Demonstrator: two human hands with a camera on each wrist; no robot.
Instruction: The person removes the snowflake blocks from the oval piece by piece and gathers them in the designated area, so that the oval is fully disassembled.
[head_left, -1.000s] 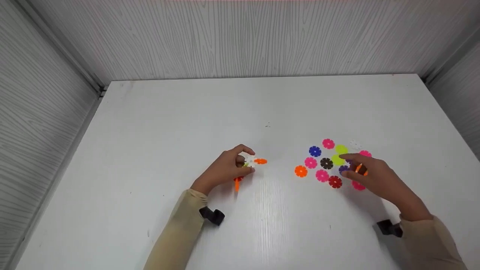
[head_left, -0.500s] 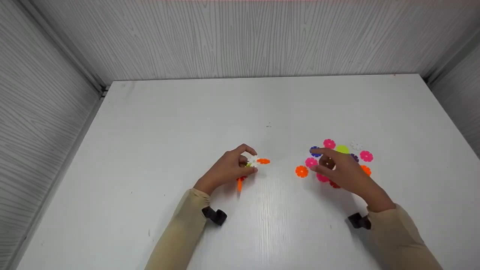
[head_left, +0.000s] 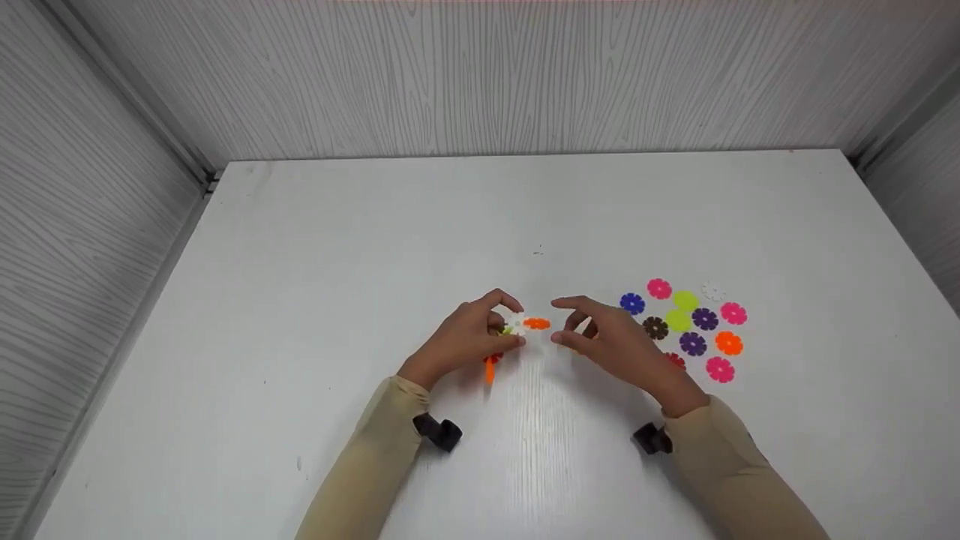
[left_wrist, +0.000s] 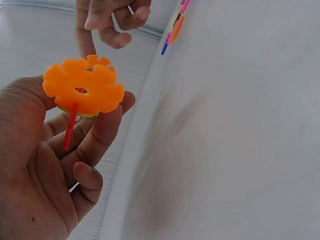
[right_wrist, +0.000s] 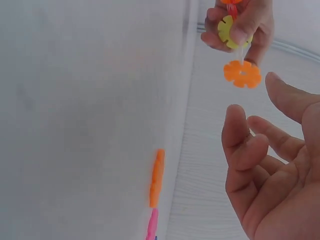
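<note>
My left hand (head_left: 465,337) grips a small assembly of slotted, flower-shaped plastic discs, holding it over the white table. A white disc (head_left: 516,323) sits between thumb and forefinger, and an orange disc (head_left: 536,324) juts from its right side. Below it come a red disc (head_left: 493,358) and a second orange disc (head_left: 490,372), seen large in the left wrist view (left_wrist: 82,85). The yellow disc (right_wrist: 226,32) shows clearly in the right wrist view. My right hand (head_left: 619,345) holds nothing; its thumb and fingers are parted just right of the jutting orange disc.
Several loose discs lie flat at the right, among them blue (head_left: 632,303), brown (head_left: 655,328), purple (head_left: 705,319), pink (head_left: 721,369) and orange (head_left: 729,343). My right forearm and hand partly cover the nearest ones. A wood-grain panel (head_left: 525,82) stands along the table's far edge.
My right hand has swept left from over the loose discs to beside the assembly. The left hand keeps its grip and has shifted slightly right in view.
</note>
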